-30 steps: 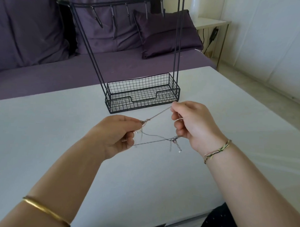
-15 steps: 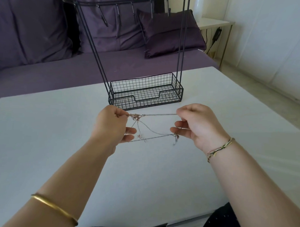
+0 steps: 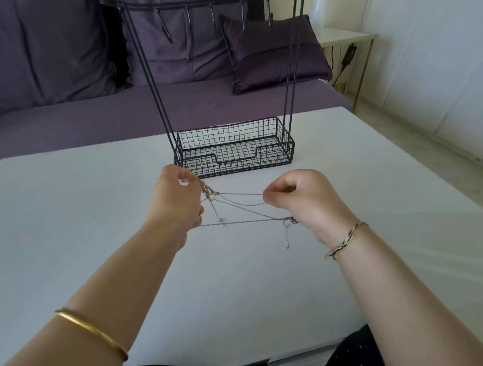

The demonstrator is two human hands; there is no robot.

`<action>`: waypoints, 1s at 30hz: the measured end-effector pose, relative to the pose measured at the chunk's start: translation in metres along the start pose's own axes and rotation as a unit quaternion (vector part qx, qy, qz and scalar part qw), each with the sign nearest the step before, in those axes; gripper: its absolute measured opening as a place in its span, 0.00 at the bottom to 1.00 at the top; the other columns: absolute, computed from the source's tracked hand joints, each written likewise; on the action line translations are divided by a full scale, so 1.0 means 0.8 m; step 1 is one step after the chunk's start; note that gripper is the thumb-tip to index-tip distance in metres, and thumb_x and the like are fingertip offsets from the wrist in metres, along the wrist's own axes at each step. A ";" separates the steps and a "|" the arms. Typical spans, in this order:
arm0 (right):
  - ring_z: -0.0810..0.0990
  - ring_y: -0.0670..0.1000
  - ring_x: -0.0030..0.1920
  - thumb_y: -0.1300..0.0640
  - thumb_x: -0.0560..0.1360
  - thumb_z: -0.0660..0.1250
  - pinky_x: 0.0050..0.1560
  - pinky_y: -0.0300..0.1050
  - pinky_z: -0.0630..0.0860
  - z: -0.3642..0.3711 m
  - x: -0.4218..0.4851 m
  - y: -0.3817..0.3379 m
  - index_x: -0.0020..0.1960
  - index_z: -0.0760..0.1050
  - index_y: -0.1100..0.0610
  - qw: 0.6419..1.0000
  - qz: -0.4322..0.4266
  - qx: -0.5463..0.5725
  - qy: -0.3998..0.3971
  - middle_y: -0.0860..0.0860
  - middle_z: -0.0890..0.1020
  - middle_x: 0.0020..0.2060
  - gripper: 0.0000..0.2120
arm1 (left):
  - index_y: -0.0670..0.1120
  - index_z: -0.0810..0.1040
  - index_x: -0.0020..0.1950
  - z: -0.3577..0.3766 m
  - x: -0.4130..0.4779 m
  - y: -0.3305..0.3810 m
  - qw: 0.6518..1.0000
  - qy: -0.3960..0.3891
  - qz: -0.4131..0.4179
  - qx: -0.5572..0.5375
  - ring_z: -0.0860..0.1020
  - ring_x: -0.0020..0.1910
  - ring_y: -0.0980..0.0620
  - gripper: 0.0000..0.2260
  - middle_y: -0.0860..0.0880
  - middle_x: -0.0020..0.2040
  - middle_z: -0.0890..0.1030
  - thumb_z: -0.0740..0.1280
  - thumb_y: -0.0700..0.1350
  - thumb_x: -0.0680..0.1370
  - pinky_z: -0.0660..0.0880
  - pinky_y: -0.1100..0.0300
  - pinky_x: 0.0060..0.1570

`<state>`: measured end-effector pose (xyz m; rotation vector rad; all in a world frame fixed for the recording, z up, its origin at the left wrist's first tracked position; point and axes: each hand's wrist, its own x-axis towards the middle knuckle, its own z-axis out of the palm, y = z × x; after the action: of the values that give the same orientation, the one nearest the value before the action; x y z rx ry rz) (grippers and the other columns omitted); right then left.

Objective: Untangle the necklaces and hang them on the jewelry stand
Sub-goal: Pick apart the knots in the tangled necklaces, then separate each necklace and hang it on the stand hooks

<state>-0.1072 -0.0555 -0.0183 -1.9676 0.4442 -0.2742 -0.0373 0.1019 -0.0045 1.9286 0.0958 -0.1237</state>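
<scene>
Necklaces (image 3: 235, 207) mid-untangle, stretched in the air above the bench (image 3: 95, 246).
Pinching the knot (image 3: 208, 192) between left hand (image 3: 176, 205) thumb and fingers (image 3: 187, 178), lower strand trapped under the curled ones; gripping the far ends in right hand (image 3: 305, 204), fingers clenched round the strands, loose tail dangling below. Pulled wide apart, probably to open the crossings and show which strand runs where (number of chains: cannot tell). Nothing hung yet: hooks (image 3: 190, 22) bare on the jewelry stand (image 3: 233, 152), standing on the bench just beyond both hands.

A home living room: purple sofa (image 3: 182, 112) with cushions (image 3: 272, 52) (side table (image 3: 346, 37) beyond) behind white table (image 3: 69, 218).
</scene>
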 end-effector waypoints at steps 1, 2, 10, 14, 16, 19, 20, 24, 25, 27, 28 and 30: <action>0.73 0.44 0.28 0.61 0.71 0.71 0.24 0.29 0.66 0.000 0.000 0.000 0.37 0.80 0.56 1.000 -0.002 -0.007 -0.005 0.46 0.77 0.30 0.04 | 0.46 0.72 0.52 0.000 -0.001 0.000 1.000 -0.003 0.000 0.000 0.69 0.28 0.52 0.04 0.47 0.42 0.72 0.59 0.39 0.80 0.67 0.66 0.20; 0.72 0.43 0.27 0.62 0.72 0.71 0.23 0.29 0.65 0.001 0.000 0.000 0.38 0.80 0.57 1.000 -0.005 -0.009 0.001 0.45 0.77 0.29 0.04 | 0.45 0.72 0.53 -0.001 0.000 0.000 1.000 -0.009 -0.002 -0.003 0.67 0.28 0.52 0.04 0.47 0.39 0.72 0.60 0.38 0.79 0.67 0.65 0.21; 0.63 0.46 0.20 0.63 0.78 0.60 0.21 0.35 0.63 -0.002 0.009 -0.004 0.39 0.71 0.57 0.967 0.129 0.203 0.083 0.53 0.76 0.31 0.09 | 0.42 0.77 0.45 -0.010 0.007 -0.004 0.994 -0.094 -0.032 0.042 0.66 0.33 0.49 0.02 0.44 0.41 0.73 0.67 0.40 0.74 0.66 0.61 0.31; 0.67 0.47 0.24 0.62 0.79 0.58 0.23 0.37 0.70 -0.002 0.010 -0.005 0.40 0.69 0.55 0.960 0.127 0.219 0.120 0.53 0.77 0.32 0.10 | 0.42 0.80 0.43 -0.008 0.000 0.000 0.981 -0.163 -0.023 0.101 0.67 0.35 0.51 0.02 0.48 0.39 0.75 0.71 0.40 0.72 0.67 0.60 0.34; 0.71 0.48 0.27 0.61 0.79 0.57 0.25 0.39 0.73 -0.003 0.011 -0.005 0.40 0.68 0.55 0.955 0.130 0.228 0.140 0.53 0.76 0.31 0.10 | 0.44 0.80 0.42 -0.007 -0.005 0.001 0.979 -0.159 -0.008 0.126 0.67 0.33 0.52 0.01 0.49 0.36 0.74 0.70 0.41 0.73 0.66 0.61 0.33; 0.72 0.47 0.31 0.60 0.80 0.56 0.36 0.45 0.75 -0.006 0.015 -0.001 0.40 0.67 0.53 0.954 0.132 0.208 0.171 0.50 0.77 0.30 0.10 | 0.43 0.79 0.42 -0.011 -0.006 -0.002 0.981 -0.131 0.006 0.142 0.65 0.29 0.52 0.02 0.49 0.34 0.74 0.68 0.40 0.75 0.62 0.64 0.28; 0.72 0.47 0.32 0.60 0.80 0.56 0.40 0.45 0.74 -0.007 0.017 0.001 0.40 0.67 0.52 0.956 0.134 0.195 0.175 0.49 0.78 0.30 0.10 | 0.42 0.78 0.43 -0.012 -0.005 -0.002 0.982 -0.130 -0.001 0.140 0.65 0.29 0.52 0.02 0.49 0.33 0.74 0.67 0.40 0.75 0.61 0.64 0.26; 0.69 0.45 0.32 0.60 0.80 0.55 0.36 0.40 0.67 -0.005 0.018 0.002 0.41 0.65 0.52 0.948 0.156 0.206 0.187 0.47 0.79 0.31 0.10 | 0.41 0.74 0.45 -0.012 -0.007 0.001 0.984 -0.138 -0.049 0.106 0.61 0.24 0.54 0.02 0.47 0.33 0.76 0.63 0.37 0.77 0.57 0.68 0.19; 0.69 0.46 0.32 0.60 0.80 0.55 0.36 0.40 0.67 -0.005 0.018 0.001 0.40 0.65 0.52 0.944 0.162 0.213 0.193 0.47 0.79 0.31 0.10 | 0.41 0.73 0.44 -0.011 -0.008 0.003 0.984 -0.136 -0.058 0.097 0.61 0.21 0.54 0.03 0.46 0.33 0.77 0.61 0.36 0.78 0.57 0.68 0.18; 0.71 0.47 0.32 0.60 0.80 0.55 0.38 0.42 0.69 -0.007 0.017 0.000 0.40 0.65 0.52 0.928 0.176 0.261 0.198 0.49 0.78 0.31 0.11 | 0.42 0.70 0.43 -0.010 -0.009 0.006 0.985 -0.131 -0.078 0.078 0.59 0.17 0.56 0.05 0.44 0.33 0.78 0.59 0.36 0.78 0.56 0.69 0.17; 0.72 0.48 0.32 0.61 0.80 0.55 0.38 0.43 0.71 -0.007 0.017 0.000 0.39 0.66 0.53 0.910 0.187 0.316 0.194 0.50 0.76 0.30 0.11 | 0.42 0.69 0.43 -0.009 -0.008 0.007 0.985 -0.128 -0.088 0.071 0.59 0.15 0.57 0.06 0.44 0.33 0.79 0.58 0.36 0.79 0.56 0.69 0.17; 0.72 0.49 0.28 0.63 0.80 0.55 0.34 0.43 0.77 -0.006 0.017 -0.002 0.39 0.67 0.56 0.850 0.211 0.445 0.185 0.51 0.71 0.28 0.11 | 0.42 0.67 0.42 -0.010 -0.006 0.008 0.986 -0.117 -0.111 0.051 0.59 0.15 0.57 0.07 0.44 0.32 0.79 0.56 0.36 0.79 0.56 0.69 0.18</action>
<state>-0.0967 -0.0644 -0.0147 -0.8691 0.8093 -0.4743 -0.0412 0.1072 0.0047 1.9865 0.1492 -0.5112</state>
